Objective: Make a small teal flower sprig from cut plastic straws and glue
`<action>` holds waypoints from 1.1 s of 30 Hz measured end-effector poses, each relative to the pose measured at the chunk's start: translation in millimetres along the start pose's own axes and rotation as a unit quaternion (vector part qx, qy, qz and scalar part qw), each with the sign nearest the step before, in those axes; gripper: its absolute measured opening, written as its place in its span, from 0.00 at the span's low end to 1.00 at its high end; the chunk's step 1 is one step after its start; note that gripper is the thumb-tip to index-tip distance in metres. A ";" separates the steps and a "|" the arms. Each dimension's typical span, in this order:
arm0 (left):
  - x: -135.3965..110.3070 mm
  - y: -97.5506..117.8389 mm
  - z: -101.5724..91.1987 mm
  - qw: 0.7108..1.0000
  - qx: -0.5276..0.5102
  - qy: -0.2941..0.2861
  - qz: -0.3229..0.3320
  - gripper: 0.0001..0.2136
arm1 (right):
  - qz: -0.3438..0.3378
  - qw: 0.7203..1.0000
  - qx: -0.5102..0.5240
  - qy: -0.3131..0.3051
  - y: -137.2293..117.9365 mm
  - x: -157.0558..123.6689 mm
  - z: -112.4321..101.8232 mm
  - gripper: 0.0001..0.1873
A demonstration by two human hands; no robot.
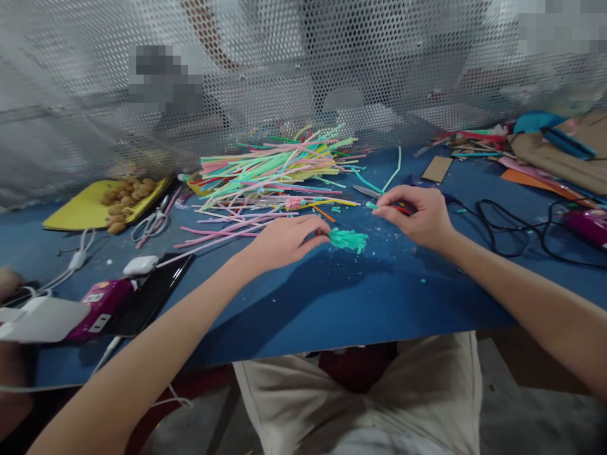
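My left hand [284,240] is closed on a bundle of short teal straw pieces [348,239] that fans out to the right over the blue table [332,297]. My right hand [415,216] pinches a small teal straw piece [371,205] between thumb and fingers, a little above and to the right of the bundle. Under that hand lie scissors [374,193] with red handles, partly hidden. Behind both hands sits a big pile of long coloured straws [275,170].
A yellow tray [80,208] with brown nuts stands at the left, with white-handled scissors [152,222] beside it. Chargers, a purple device [102,303] and a black tablet [152,291] lie front left. Black cable [512,234], cardboard and paper scraps fill the right. A perforated screen [303,76] closes the back.
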State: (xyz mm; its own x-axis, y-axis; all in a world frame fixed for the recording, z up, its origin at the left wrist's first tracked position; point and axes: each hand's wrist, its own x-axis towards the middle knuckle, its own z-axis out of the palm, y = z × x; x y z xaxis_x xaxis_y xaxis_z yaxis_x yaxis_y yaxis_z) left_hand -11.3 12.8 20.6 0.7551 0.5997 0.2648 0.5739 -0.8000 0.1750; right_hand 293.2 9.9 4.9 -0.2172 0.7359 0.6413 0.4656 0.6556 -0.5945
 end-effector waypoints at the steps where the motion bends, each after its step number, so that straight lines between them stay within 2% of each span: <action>1: -3.8 -3.2 2.6 1.000 0.013 0.022 -0.005 0.13 | -0.010 1.000 -0.006 0.005 0.2 0.0 0.4 0.08; 5: -15.2 -14.6 16.5 0.996 0.040 0.070 -0.022 0.15 | -0.052 0.999 -0.006 0.011 1.3 0.5 1.7 0.05; 9: -21.7 -17.2 27.5 0.996 0.066 0.066 -0.013 0.16 | -0.087 0.996 -0.005 -0.021 1.8 1.1 1.2 0.03; 14: -26.5 -19.4 35.6 0.994 0.088 0.068 0.011 0.15 | -0.118 0.991 -0.002 -0.071 3.9 1.6 0.2 0.01; 18: -26.8 -23.2 40.0 0.991 0.094 0.096 0.028 0.15 | -0.137 0.986 0.000 -0.098 5.1 2.7 -1.2 0.02; 21: -26.0 -21.2 40.5 0.989 0.082 0.121 0.014 0.14 | -0.139 0.984 0.002 -0.113 3.7 2.3 -1.6 0.02; 27: -25.8 -11.2 35.4 0.983 -0.006 0.186 -0.008 0.12 | -0.129 0.989 0.017 -0.076 -2.7 -2.9 2.5 0.04; 33: -27.5 -7.3 32.4 0.982 -0.010 0.189 0.005 0.12 | -0.136 0.988 0.034 -0.061 -7.2 -6.1 6.1 0.06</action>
State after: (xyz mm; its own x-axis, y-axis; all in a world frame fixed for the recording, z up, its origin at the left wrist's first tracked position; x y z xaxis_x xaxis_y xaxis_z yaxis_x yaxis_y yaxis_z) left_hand -26.0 2.8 -18.8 0.5867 0.5447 0.5993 0.5583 -0.8081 0.1879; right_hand 286.0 1.7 2.3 -0.4303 0.5432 0.7209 0.3183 0.8387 -0.4420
